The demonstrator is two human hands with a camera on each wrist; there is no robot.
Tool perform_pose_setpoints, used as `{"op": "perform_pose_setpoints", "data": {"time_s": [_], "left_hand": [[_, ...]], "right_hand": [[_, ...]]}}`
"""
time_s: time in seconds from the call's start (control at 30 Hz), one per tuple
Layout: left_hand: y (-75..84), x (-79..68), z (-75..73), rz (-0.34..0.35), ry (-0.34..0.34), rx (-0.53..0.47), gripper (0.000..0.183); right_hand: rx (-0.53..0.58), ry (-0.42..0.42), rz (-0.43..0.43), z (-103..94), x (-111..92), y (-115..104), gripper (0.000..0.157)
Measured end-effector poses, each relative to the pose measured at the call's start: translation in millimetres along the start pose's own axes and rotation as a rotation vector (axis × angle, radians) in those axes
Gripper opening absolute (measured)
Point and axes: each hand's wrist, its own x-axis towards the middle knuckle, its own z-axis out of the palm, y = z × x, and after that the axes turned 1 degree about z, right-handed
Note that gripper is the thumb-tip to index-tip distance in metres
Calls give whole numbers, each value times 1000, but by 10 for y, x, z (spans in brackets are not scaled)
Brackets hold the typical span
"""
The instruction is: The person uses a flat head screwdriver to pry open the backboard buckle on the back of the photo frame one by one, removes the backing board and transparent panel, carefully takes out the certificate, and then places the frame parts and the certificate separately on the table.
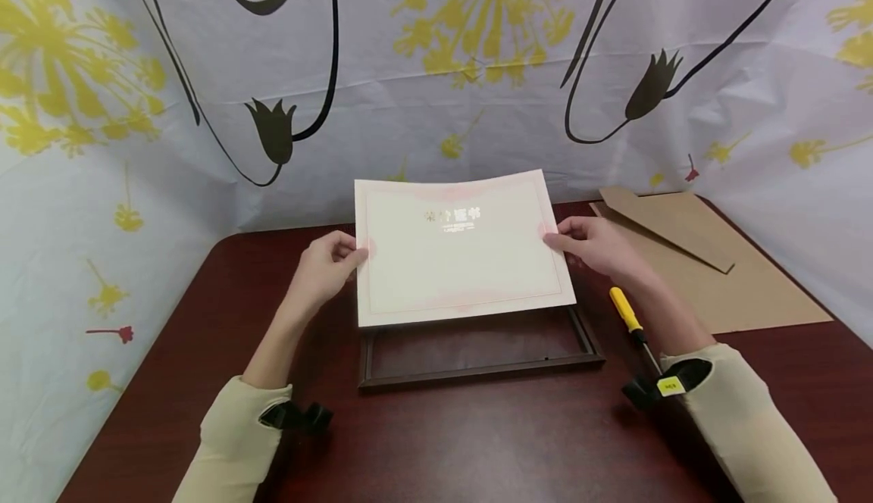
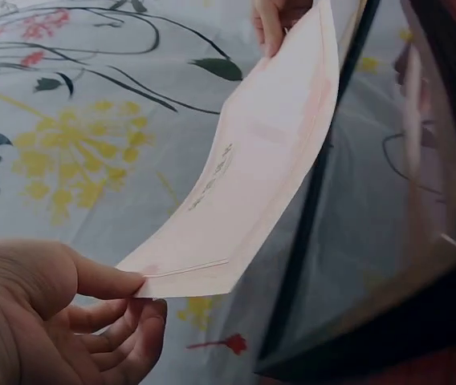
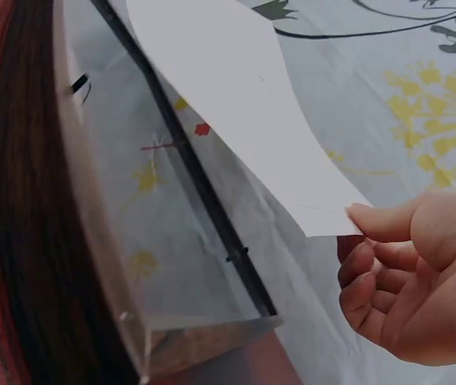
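A cream certificate with a pink border and gold lettering hangs tilted between both hands, its sheet bowed slightly. My left hand pinches its left edge between thumb and fingers. At the right edge my right hand pinches it the same way. Below and partly behind the sheet, a dark picture frame lies on the table, its far part hidden by the certificate. In the right wrist view the sheet stays above the frame's glassy inside, apart from it.
A yellow-handled screwdriver lies beside the right forearm, its shaft partly covered by the wrist strap. Brown backing board with a raised flap is at the right rear of the dark red table. Patterned cloth hangs behind.
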Motion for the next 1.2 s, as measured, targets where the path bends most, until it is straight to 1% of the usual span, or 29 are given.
{"op": "perform_pose_setpoints", "data": {"time_s": [0.17, 0.27, 0.47, 0.67, 0.87, 1.0, 1.1, 1.2], "left_hand": [[-147, 57, 92, -55, -139, 44, 24], [-210, 80, 133, -74, -193, 64, 26], [-305, 99, 187, -107, -248, 83, 27], [-382, 106, 214, -123, -280, 71, 28], [-442, 112, 214, -103, -307, 56, 26], [-513, 128, 206, -77, -342, 19, 23], [-556, 131, 178, -52, -387, -17, 21], [-572, 120, 129, -38, -460, -49, 21]], "right_hand": [[-38, -77, -1, 43, 13, 68, 36], [-53, -121, 15, 63, 14, 101, 36], [-94, -187, 17, 66, 37, 201, 37], [-134, -210, -9, 49, 46, 273, 38], [-139, -230, -37, 50, 69, 319, 37], [-132, -250, -27, 42, 86, 350, 40], [-106, -297, -12, 18, 82, 373, 42], [-83, -365, -12, -19, 60, 394, 40]]}}
